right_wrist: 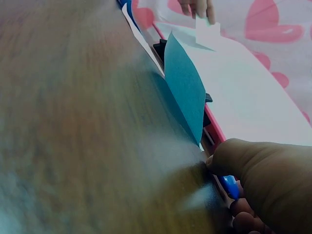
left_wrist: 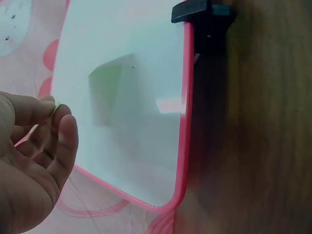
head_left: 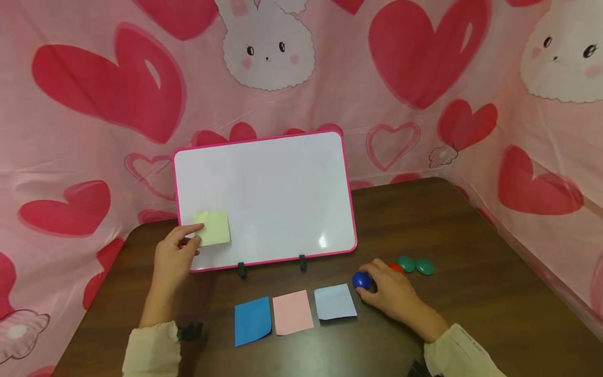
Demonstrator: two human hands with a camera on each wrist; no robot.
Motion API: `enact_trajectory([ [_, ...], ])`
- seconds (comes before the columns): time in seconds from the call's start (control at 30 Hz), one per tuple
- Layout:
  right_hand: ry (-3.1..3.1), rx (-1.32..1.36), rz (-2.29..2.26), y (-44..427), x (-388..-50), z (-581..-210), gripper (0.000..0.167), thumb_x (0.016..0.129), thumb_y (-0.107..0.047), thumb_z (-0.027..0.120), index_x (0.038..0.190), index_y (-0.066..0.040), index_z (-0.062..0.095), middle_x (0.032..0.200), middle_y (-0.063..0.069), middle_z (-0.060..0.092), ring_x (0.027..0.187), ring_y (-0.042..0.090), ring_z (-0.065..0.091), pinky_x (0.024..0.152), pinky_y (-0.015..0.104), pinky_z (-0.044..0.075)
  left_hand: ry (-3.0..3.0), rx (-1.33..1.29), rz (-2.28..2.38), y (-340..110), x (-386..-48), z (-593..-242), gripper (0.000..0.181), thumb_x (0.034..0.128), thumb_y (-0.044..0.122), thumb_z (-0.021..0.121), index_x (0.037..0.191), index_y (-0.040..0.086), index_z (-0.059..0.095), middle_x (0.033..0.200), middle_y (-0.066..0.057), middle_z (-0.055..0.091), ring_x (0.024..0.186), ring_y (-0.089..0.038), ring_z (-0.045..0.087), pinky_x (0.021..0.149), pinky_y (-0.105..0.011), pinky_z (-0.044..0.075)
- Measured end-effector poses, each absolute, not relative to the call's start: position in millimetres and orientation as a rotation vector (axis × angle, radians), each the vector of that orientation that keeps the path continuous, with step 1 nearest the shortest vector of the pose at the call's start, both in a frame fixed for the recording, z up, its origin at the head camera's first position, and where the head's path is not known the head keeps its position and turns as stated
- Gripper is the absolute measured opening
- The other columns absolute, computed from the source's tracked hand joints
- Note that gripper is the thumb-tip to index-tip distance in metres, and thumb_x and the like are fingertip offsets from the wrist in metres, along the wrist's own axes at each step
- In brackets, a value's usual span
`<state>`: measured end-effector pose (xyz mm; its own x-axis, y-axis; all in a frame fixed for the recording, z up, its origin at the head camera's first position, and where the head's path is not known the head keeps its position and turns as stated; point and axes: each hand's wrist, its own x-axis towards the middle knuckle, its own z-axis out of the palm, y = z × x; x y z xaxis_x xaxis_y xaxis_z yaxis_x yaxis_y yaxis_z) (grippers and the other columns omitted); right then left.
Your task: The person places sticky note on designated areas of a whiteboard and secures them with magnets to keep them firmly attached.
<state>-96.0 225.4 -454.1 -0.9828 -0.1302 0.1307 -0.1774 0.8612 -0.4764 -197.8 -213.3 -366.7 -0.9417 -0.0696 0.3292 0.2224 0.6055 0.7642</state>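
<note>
My left hand (head_left: 176, 254) pinches the left edge of a pale yellow sticky note (head_left: 214, 229) between thumb and fingers. The note is in front of the lower left of a pink-framed whiteboard (head_left: 278, 188). In the left wrist view, the left hand (left_wrist: 36, 151) stands off the board's surface, which shows a greenish reflection. Over the table, my right hand (head_left: 393, 290) grips a round blue magnet (head_left: 361, 280) with thumb and fingers. That blue magnet (right_wrist: 229, 186) is partly covered by the fingers in the right wrist view.
Blue (head_left: 253, 320), pink (head_left: 292, 312) and light blue (head_left: 335, 302) sticky notes lie in a row before the board. Two green magnets (head_left: 415, 265) and a partly hidden red magnet (head_left: 395, 268) lie beyond the right hand. Black clips (head_left: 242, 269) support the board's lower edge.
</note>
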Motion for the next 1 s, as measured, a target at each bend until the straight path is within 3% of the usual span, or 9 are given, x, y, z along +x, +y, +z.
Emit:
enact_trajectory([
  [0.2,-2.928,0.244,0.758,225.9,-95.7,-454.0,0.039,0.082,-0.03,0.084,0.113,-0.011,0.07,0.099,-0.005,0.057,0.082,0.013,0.06,0.076,0.038,0.055,-2.527,-0.021,-1.246,-209.9,-212.0,-364.4,0.03,0.0976,0.006,0.06,0.125,0.003,0.071,0.113,-0.014,0.064,0.069,-0.004,0.06,0.06,-0.018,0.048],
  [0.47,-2.924,0.244,0.76,225.4,-95.2,-452.9,0.038,0.082,-0.029,0.084,0.112,-0.01,0.07,0.098,-0.005,0.057,0.082,0.013,0.06,0.077,0.038,0.055,-2.546,0.019,-1.141,-209.7,-224.2,-363.0,0.031,0.0982,0.007,0.056,0.126,0.003,0.07,0.12,-0.014,0.062,0.09,-0.02,0.059,0.065,-0.02,0.044],
  [0.77,-2.91,0.249,0.751,226.7,-95.6,-454.6,0.037,0.081,-0.029,0.085,0.11,-0.011,0.07,0.097,-0.005,0.057,0.081,0.011,0.059,0.075,0.037,0.055,-2.5,-0.014,-1.109,-211.3,-236.9,-362.5,0.034,0.0983,0.001,0.051,0.129,-0.003,0.066,0.134,-0.018,0.054,0.107,-0.032,0.055,0.085,-0.034,0.041],
  [1.0,-2.89,0.267,0.74,226.6,-94.6,-455.4,0.037,0.081,-0.03,0.085,0.11,-0.012,0.071,0.097,-0.006,0.057,0.081,0.011,0.06,0.073,0.036,0.054,-2.468,-0.049,-1.077,-213.3,-244.8,-361.2,0.035,0.0969,-0.003,0.051,0.129,-0.006,0.065,0.136,-0.021,0.053,0.115,-0.037,0.053,0.095,-0.047,0.042],
])
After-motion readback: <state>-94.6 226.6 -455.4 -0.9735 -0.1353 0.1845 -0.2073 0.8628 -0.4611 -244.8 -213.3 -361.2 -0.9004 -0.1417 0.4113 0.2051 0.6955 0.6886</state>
